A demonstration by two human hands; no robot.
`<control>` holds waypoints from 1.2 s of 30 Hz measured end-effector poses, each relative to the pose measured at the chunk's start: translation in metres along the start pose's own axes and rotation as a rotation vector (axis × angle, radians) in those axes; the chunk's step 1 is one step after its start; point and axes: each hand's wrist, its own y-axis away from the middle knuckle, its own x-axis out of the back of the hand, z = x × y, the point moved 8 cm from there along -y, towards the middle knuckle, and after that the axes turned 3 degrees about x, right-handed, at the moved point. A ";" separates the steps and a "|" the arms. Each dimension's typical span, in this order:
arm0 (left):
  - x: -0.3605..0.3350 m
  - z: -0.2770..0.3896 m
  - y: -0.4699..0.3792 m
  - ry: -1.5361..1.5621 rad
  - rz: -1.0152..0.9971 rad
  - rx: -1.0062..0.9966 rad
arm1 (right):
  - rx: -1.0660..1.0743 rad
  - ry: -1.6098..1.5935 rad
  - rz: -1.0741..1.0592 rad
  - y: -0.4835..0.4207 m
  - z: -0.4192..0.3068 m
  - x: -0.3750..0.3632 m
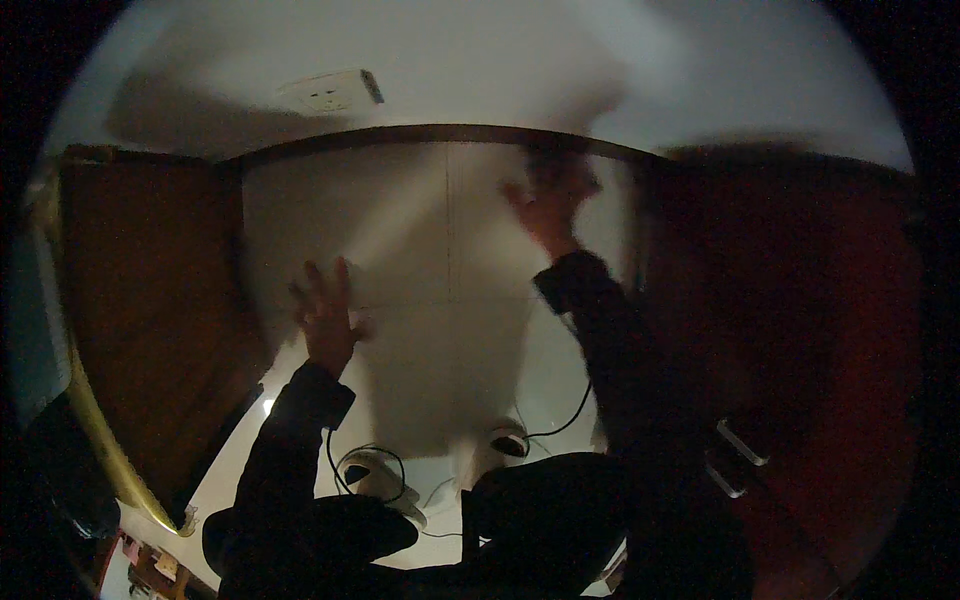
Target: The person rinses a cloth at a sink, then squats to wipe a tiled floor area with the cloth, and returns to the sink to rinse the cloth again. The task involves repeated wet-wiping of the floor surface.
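My left hand (324, 319) is raised with its fingers spread and nothing in it, above a pale tiled floor (420, 247) between two dark wooden pieces of furniture. Farther off and to the right, my right hand (553, 202) reaches out, fingers apart and blurred; a dark shape lies at its fingertips, and whether that is a shadow or a thing I cannot tell. Both arms wear dark sleeves. Below the hands, by my dark-clothed knees, are two light-coloured shoes or slippers (510, 441), with thin dark cables (568, 427) running near them.
A brown wooden panel (157, 315) stands at left, edged by a yellowish strip (112, 457). At right is a dark reddish cabinet (787, 300) with two metal handles (742, 444). A dark baseboard (420, 133) runs along the far wall, which bears a white socket plate (326, 91).
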 end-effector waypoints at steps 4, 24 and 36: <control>-0.004 -0.002 0.003 -0.074 -0.084 0.070 | 0.183 -0.317 -0.182 -0.003 -0.067 0.002; -0.001 -0.002 0.005 -0.289 0.052 -0.003 | -0.008 -0.278 -0.030 0.007 0.037 0.024; -0.010 -0.005 0.000 -0.233 -0.253 0.119 | -0.023 -0.195 -0.256 0.162 -0.009 0.068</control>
